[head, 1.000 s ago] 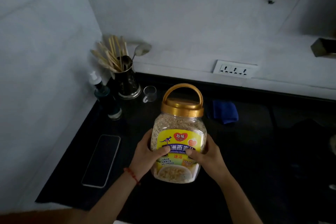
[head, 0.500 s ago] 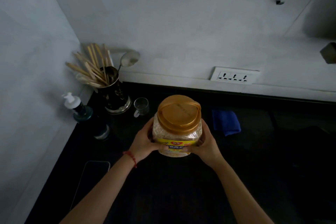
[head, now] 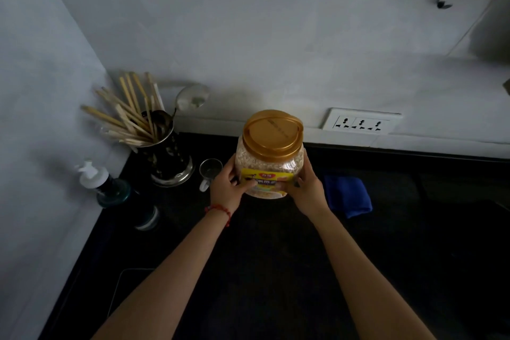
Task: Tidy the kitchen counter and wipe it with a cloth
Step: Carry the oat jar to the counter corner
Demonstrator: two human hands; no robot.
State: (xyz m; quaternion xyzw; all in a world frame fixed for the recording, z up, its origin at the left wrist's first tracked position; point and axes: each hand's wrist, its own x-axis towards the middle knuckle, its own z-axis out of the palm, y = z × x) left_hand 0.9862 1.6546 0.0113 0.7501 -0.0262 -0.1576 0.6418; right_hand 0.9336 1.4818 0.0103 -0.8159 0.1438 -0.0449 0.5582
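Since 1.0 s ago you have carried the oat jar (head: 269, 165) away from you toward the back wall, and its gold lid (head: 273, 132) now faces the camera where the label faced it before; the phone has slid almost out of the bottom of the view.

Your left hand (head: 227, 188) wraps the jar's left side, fingers curled behind it and thumb pressed across the yellow label. Your right hand (head: 307, 188) grips the opposite side the same way, so both hands clamp the jar between them. A red bracelet (head: 219, 210) circles your left wrist. The jar stands upright near the rear edge of the black counter (head: 276, 270); whether its base rests on the surface I cannot tell, since your hands hide it.

Just left of your left hand sits a small clear glass cup (head: 209, 172). Beyond it stands a dark utensil holder (head: 169, 159) full of chopsticks and a spoon, in the corner. A pump bottle (head: 110, 188) stands further left against the side wall. To the right of your right hand, near it but apart, lies a folded blue cloth (head: 347, 196). A white socket strip (head: 361, 124) is set in the wall behind. Only the faint outline of the phone (head: 124, 292) shows at the lower left.
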